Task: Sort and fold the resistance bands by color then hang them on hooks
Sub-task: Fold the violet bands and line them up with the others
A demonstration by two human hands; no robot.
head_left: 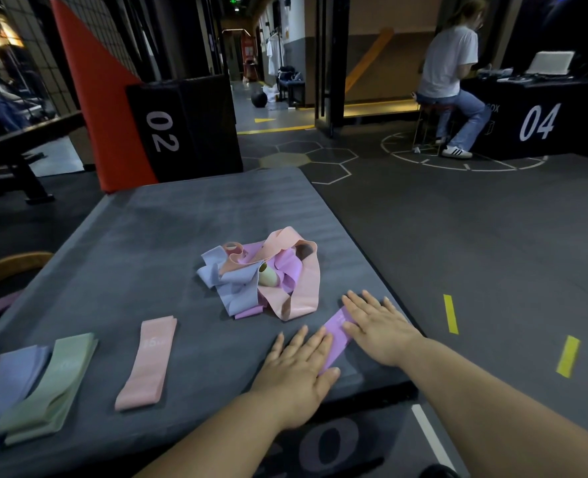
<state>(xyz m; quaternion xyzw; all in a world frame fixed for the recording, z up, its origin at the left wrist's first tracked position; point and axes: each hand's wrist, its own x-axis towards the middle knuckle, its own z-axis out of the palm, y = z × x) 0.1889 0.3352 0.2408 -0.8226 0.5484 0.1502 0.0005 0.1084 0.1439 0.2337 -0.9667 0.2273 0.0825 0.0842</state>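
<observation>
Palms down, pressing the purple resistance band [335, 334] flat at the near right corner of the worktop [147, 236], fingers spread straight: left hand [299, 363] covering its near end, right hand [377, 326] its far end, long axis slanting away rightward.

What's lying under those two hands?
A purple band, pressed flat on the grey mat by the left hand and right hand. Its middle shows between them; the rest is partly covered.
</observation>
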